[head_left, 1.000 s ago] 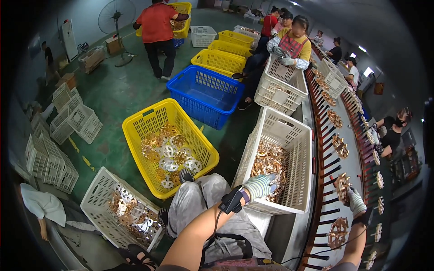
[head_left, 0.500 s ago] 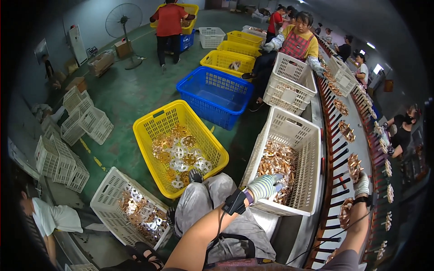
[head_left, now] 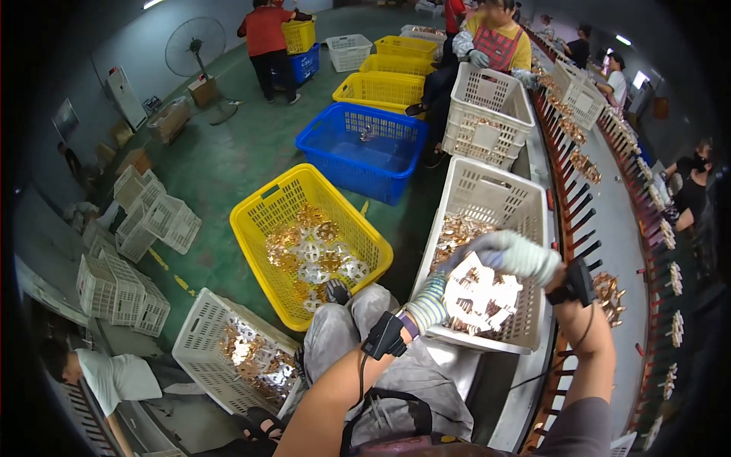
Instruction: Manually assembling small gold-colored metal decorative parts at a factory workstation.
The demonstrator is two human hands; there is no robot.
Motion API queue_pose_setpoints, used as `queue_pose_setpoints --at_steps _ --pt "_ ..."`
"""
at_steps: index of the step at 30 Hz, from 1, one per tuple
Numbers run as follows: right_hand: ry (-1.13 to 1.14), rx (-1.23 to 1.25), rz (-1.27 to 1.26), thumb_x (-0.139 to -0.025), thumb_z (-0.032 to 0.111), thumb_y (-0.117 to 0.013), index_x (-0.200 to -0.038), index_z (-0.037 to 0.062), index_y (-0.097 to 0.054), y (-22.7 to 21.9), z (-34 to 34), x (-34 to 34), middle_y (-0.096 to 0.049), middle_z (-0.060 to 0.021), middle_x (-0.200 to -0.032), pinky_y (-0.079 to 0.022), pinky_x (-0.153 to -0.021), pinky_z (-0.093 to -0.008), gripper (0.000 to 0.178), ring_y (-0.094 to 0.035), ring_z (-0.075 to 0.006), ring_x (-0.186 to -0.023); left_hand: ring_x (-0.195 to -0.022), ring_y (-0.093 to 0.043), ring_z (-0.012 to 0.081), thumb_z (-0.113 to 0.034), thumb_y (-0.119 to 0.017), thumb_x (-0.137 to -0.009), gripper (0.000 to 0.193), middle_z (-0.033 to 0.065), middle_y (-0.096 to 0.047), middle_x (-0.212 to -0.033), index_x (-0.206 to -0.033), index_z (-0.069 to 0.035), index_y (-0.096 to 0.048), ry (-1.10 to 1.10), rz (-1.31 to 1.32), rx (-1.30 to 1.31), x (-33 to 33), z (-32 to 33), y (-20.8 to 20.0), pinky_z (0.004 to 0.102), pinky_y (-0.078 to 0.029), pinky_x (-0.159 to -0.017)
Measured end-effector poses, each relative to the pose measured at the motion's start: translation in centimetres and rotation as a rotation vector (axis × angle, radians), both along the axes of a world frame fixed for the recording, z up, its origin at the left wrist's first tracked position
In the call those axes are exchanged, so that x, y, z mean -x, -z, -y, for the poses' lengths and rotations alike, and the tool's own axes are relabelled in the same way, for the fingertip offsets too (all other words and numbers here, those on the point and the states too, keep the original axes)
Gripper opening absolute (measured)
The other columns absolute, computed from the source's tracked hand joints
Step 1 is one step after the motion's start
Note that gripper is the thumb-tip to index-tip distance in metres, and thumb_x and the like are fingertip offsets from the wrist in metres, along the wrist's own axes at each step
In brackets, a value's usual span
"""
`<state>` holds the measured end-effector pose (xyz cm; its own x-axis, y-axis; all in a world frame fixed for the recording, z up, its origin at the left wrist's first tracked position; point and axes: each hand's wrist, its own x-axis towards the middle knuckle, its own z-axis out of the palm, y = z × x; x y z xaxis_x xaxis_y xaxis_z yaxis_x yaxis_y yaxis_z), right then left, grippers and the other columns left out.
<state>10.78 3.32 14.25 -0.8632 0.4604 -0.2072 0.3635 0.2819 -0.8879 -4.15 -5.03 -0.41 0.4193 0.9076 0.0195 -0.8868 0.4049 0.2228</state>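
Head view: L hand (head_left: pixel 429 297) (fingers mostly hidden) & R hand (head_left: pixel 512 255) (fingers curled), hold unconfirmed, adj. to glare-lit metal pcs (head_left: pixel 481 298) over white vented crate (head_left: pixel 499 192), part-full w/ coppery pcs (head_left: pixel 459 231); more left on peg-lined conveyor (head_left: pixel 582 207).

A factory workshop is shown, fitted out for the handling of metal parts in quantity. A long production line (head_left: pixel 618 209) is edged with rows of dark pegs (head_left: pixel 584 217), and coppery metal parts (head_left: pixel 459 231) are heaped in a white crate (head_left: pixel 495 179) beside it. Places along the line are taken by several workers, one dressed in a checked apron (head_left: pixel 499 47). The green floor (head_left: pixel 221 145) is crowded with yellow, blue and white plastic crates, and a large pedestal fan (head_left: pixel 196 47) is stood near the wall.
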Motion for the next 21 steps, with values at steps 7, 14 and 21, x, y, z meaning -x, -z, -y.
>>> queue_pose_setpoints --at_steps 7,14,21 --pt "0.175 -0.349 -0.311 -0.088 0.019 -0.064 -0.099 0.0002 -0.065 5.1 -2.2 1.4 -0.065 -0.0084 -0.088 -0.049 -0.08 -0.0315 0.022 -0.061 -0.0173 -0.085 -0.073 -0.062 0.0241 -0.019 -0.055 -0.087 0.013 0.0073 -0.062 -0.084 -0.096 -0.011 -0.06 -0.528 -0.903 -0.412 -3.0 -3.3 10.5 0.0408 -0.05 -0.061" --pt "0.553 -0.394 -0.038 -0.096 0.04 -0.051 -0.096 -0.0043 -0.065 8.8 -8.1 -2.9 -0.064 -0.0212 -0.077 -0.049 -0.07 -0.0407 0.047 -0.064 -0.0348 -0.075 -0.066 -0.061 0.0264 -0.023 -0.062 -0.078 0.015 0.0095 -0.063 -0.072 -0.081 -0.008 -0.06 -0.716 -1.773 -0.377 -4.1 -8.3 13.3 0.0399 -0.048 -0.059" --pt "0.409 -0.242 0.069 -0.087 0.028 -0.066 -0.099 -0.0006 -0.064 6.2 -8.0 -2.8 -0.066 -0.0122 -0.079 -0.05 -0.068 -0.0332 0.031 -0.063 -0.0194 -0.072 -0.068 -0.065 0.0283 -0.016 -0.058 -0.079 0.014 0.0126 -0.066 -0.074 -0.084 -0.005 -0.066 -0.311 -2.52 -0.798 -4.6 -8.6 0.5 0.0415 -0.049 -0.064"
